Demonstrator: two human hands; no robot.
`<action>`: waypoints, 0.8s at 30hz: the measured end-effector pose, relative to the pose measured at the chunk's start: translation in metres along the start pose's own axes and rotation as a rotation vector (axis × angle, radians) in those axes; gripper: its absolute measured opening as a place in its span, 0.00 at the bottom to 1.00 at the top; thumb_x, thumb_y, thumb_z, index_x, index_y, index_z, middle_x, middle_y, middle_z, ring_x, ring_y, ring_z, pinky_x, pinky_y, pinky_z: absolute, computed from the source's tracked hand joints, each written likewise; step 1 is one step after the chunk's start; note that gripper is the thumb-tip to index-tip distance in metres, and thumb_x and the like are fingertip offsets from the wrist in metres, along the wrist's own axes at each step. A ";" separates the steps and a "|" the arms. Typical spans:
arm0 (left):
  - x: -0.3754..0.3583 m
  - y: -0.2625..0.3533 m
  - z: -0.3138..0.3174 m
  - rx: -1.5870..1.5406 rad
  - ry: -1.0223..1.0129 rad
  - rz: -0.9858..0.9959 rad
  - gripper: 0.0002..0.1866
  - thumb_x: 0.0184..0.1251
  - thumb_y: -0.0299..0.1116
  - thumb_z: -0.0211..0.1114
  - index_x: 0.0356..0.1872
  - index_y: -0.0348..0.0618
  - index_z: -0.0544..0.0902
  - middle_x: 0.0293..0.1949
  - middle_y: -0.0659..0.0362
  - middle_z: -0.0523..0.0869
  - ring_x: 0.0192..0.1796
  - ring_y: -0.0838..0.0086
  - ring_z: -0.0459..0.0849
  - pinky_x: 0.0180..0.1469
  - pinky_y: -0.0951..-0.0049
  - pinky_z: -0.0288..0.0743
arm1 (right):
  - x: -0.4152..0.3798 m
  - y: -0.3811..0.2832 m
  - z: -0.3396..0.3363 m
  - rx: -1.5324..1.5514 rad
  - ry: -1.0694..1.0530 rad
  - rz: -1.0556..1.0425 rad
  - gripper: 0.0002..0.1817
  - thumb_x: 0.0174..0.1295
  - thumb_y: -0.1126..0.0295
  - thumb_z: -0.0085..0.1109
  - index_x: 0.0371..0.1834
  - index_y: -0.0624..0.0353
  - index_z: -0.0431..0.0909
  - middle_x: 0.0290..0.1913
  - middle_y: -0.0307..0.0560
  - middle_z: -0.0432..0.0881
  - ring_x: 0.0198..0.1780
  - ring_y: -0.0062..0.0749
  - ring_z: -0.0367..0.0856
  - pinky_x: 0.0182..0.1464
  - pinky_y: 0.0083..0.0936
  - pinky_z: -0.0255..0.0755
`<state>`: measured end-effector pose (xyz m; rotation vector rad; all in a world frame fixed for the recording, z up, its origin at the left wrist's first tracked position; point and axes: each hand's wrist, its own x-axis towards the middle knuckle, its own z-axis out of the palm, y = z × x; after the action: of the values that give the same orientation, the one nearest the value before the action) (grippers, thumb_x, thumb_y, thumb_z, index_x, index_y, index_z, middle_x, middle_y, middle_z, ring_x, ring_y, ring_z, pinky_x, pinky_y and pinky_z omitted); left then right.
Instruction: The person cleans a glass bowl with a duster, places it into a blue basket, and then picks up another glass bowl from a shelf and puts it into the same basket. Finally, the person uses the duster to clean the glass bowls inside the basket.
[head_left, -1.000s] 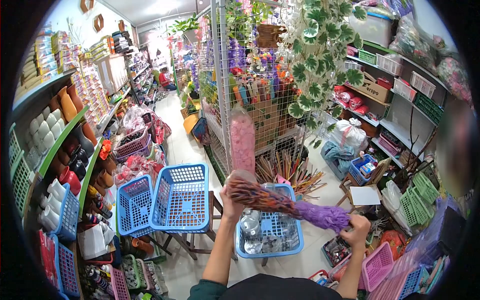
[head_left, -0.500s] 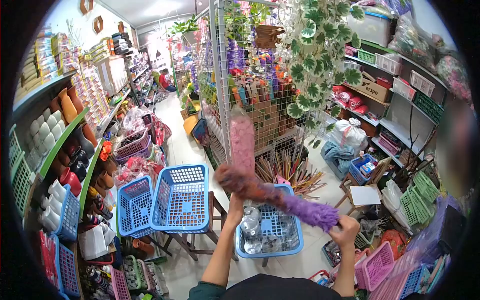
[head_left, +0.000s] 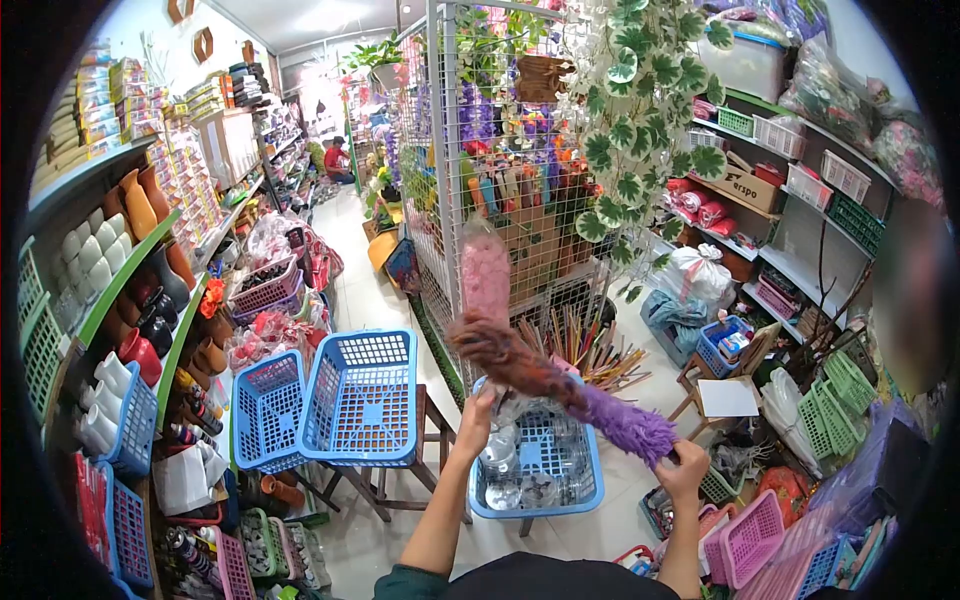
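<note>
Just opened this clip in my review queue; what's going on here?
A person's right hand grips a shaggy brown-and-purple bundle by its purple end. The left hand is at the brown end, its grip hard to make out. Below the bundle, a blue basket holds clear items; another blue basket stands to its left.

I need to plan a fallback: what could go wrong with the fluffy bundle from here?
The fluffy bundle slants above the blue basket of clear items, so a slip could drop it onto them. The right hand holds its purple end, so strands might pull loose. The brown end juts beyond the left hand and could droop.
</note>
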<state>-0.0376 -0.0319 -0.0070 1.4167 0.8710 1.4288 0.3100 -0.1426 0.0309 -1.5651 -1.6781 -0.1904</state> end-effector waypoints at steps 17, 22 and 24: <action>-0.005 0.045 0.019 -0.817 -0.153 -0.355 0.41 0.65 0.67 0.40 0.64 0.38 0.64 0.57 0.48 0.74 0.60 0.56 0.75 0.65 0.53 0.66 | -0.016 0.017 -0.007 -0.020 -0.050 0.149 0.13 0.38 0.62 0.65 0.27 0.57 0.81 0.19 0.47 0.76 0.22 0.42 0.76 0.27 0.33 0.67; -0.010 0.037 0.035 -0.654 -0.183 -0.370 0.39 0.65 0.68 0.38 0.59 0.43 0.69 0.55 0.47 0.76 0.56 0.51 0.76 0.59 0.55 0.72 | -0.025 0.018 0.015 0.050 0.002 0.138 0.12 0.38 0.63 0.64 0.24 0.59 0.79 0.18 0.49 0.75 0.20 0.43 0.74 0.25 0.33 0.65; -0.011 0.042 0.040 -0.832 -0.078 -0.424 0.37 0.65 0.69 0.38 0.58 0.48 0.70 0.54 0.48 0.77 0.53 0.51 0.77 0.51 0.57 0.74 | -0.032 0.023 0.016 0.057 0.001 0.142 0.12 0.38 0.64 0.64 0.22 0.60 0.78 0.17 0.50 0.74 0.19 0.43 0.74 0.24 0.33 0.64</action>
<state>-0.0045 -0.0604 0.0325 0.6056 0.3973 1.1800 0.3201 -0.1522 -0.0089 -1.6339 -1.5505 -0.0696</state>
